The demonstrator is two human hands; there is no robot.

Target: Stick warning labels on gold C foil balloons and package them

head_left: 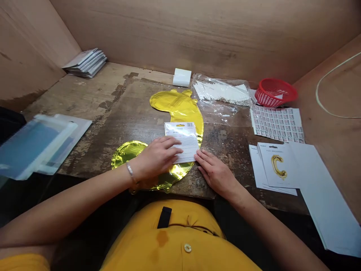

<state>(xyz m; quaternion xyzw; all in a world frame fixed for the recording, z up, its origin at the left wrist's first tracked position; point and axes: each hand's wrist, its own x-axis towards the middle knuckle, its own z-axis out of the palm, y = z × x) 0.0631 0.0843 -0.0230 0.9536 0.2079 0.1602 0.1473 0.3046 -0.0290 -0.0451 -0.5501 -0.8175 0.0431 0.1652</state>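
A flat gold foil balloon (184,109) with a curved shape lies on the dark worn tabletop. On top of it rests a white printed card in a clear sleeve (184,137), with a yellow-edged hanging slot at its upper edge. My left hand (158,156) lies over the foil with its fingertips on the card's left part, fingers slightly bent and apart. At the card's lower right corner, my right hand (216,171) rests on the table, its fingertips touching the card's edge and its fingers pressed together.
Clear and blue plastic sleeves (36,145) lie at the left. A stack of packets (86,62) sits back left. Behind are a white piece (182,77) and bagged white strips (222,92). At right: red basket (275,92), sticker sheet (278,122), cards showing a gold C (279,165), white sheets (324,192).
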